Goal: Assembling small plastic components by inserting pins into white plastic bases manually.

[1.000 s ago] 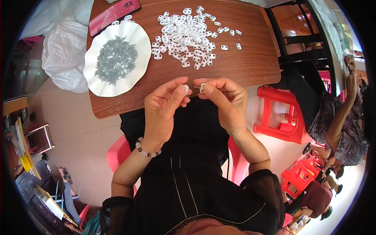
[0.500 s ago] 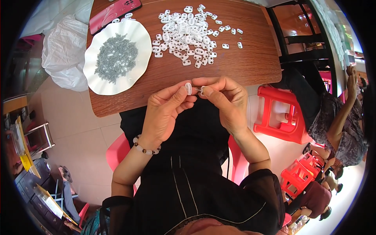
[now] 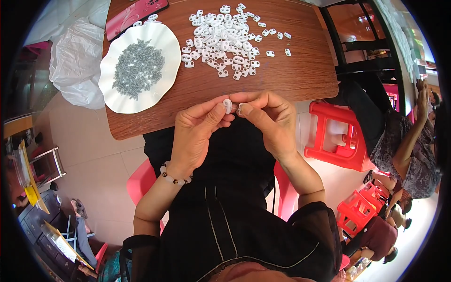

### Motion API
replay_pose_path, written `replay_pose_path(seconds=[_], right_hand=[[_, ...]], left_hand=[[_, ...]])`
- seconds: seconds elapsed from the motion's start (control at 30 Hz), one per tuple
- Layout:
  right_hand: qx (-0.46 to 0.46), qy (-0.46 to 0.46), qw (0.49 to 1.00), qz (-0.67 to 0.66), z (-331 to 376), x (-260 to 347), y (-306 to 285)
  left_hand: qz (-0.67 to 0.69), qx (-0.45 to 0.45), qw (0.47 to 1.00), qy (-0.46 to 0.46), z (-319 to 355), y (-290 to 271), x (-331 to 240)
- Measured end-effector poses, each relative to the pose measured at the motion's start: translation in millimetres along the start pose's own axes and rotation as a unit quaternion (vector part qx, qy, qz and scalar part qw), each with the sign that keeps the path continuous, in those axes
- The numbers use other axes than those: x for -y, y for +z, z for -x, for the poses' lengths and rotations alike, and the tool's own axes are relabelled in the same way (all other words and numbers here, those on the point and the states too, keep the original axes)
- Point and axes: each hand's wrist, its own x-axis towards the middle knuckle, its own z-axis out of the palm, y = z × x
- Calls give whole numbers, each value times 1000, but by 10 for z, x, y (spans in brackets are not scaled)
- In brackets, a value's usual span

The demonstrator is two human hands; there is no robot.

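Both my hands meet just above the near edge of the wooden table. Between the thumb and fingers of my left hand is a white oval plastic piece with holes, which looks like a cord lock part. My right hand pinches a smaller white plastic piece, partly hidden by the thumb. A thin metal spring bridges the gap between the two pieces. Beyond my hands lies a heap of similar white pieces. Small grey springs fill the middle of a wavy-rimmed white plate to the left.
At the far left of the table lies a pink phone, with a few white pieces beside it. A white plastic bag hangs past the left edge. Red stools stand at right, where other people sit.
The two white pieces have come slightly closer together, with the spring between them. Both hands otherwise keep the same grip and place.
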Motion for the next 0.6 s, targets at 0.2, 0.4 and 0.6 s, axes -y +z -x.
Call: replay_pose_path(seconds=[0.2,0.4,0.6], right_hand=[[3,2,1000,-2,-1,-3,-4],[2,2,1000,0,-2,-15,-6],[5,1,1000,-6,-6,-10,6]], left_hand=[[-4,-1,1000,19,-3,-3,13],[-23,-9,999,26,-1,16,3],[-50,-18,997,52,8,49,-10]])
